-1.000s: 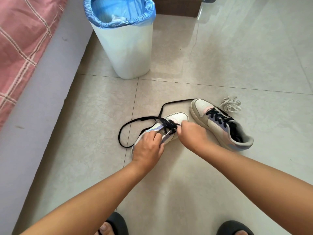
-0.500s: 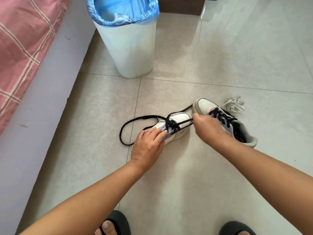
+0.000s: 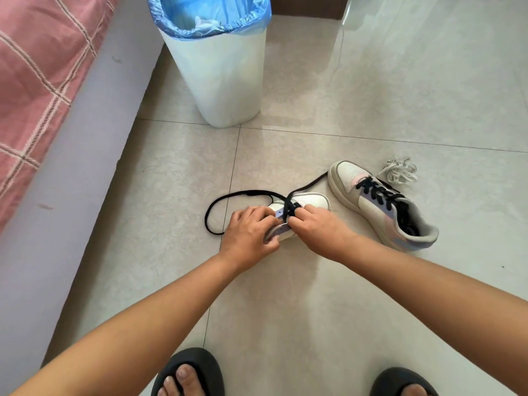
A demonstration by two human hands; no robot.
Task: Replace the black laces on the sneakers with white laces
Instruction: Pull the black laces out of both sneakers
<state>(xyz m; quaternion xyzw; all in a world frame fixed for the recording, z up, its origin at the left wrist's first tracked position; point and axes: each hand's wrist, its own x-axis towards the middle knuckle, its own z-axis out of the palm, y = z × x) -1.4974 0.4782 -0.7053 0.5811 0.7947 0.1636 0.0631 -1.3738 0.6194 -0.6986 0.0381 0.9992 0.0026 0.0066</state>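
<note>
Sneaker [image 3: 310, 200] at frame centre on the floor [image 3: 400, 95] — left hand [image 3: 249, 234] grips its side, right hand [image 3: 320, 227] pinches the black lace [image 3: 243, 193] at the eyelets. Second sneaker [image 3: 380, 204], still black-laced, lies just right; white laces [image 3: 400, 170] bundled beside its toe.

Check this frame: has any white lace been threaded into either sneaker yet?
No. The white laces lie bundled on the floor beyond the far sneaker, which is fully black-laced, and the near sneaker shows only black lace.
</note>
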